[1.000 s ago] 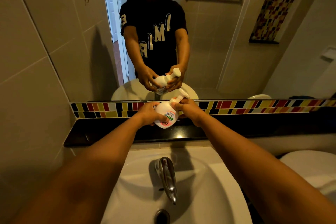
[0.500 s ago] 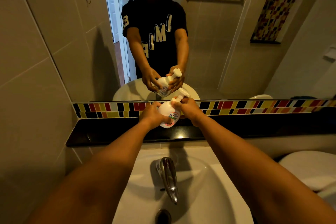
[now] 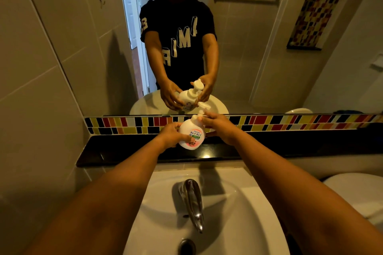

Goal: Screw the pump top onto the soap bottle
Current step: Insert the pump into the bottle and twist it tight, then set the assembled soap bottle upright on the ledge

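Observation:
A round white soap bottle (image 3: 191,130) with a pink and green label is held tilted above the black ledge. My left hand (image 3: 171,134) wraps its left side, thumb across the label. The white pump top (image 3: 203,107) sits on the bottle's neck, nozzle pointing up and right. My right hand (image 3: 219,126) grips the pump's collar with its fingertips. The mirror repeats both hands and the bottle.
A black shelf (image 3: 124,151) runs under the coloured tile strip (image 3: 290,122) and the mirror. Below are a white sink (image 3: 238,213) and a chrome tap (image 3: 193,201). A white toilet lid (image 3: 356,190) is at right, a tiled wall at left.
The bottle has tipped more upright and its label has turned towards me. My right hand's fingers have shifted around the pump collar. Both hands stay over the ledge.

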